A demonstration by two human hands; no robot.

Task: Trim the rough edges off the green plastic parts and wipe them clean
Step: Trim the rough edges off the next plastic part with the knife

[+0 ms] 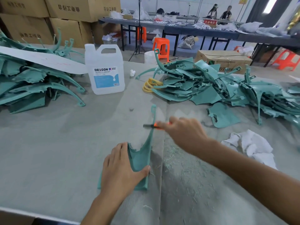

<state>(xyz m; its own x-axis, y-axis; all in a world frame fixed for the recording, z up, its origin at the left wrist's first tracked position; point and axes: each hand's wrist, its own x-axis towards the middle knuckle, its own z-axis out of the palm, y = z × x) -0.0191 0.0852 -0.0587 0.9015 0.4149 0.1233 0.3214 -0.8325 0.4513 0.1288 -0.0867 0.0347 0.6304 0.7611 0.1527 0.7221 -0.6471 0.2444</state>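
Grey felt tabletop (65, 151) runs wide between two heaps of green parts (29, 83), left and right. At near centre, my left hand (123, 166) presses flat, fingers straight, on the broad end of a curved green plastic part (141, 158). My right hand (183, 132) grips a blurred orange-handled knife (154, 125) crossing its narrow arm's edge. A crumpled white rag (250, 146) lies to the right.

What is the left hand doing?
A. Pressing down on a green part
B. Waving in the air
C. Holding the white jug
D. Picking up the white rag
A: the left hand lies flat on the green part, pinning it to the table, while the right hand holds a knife against the part's thin strip.
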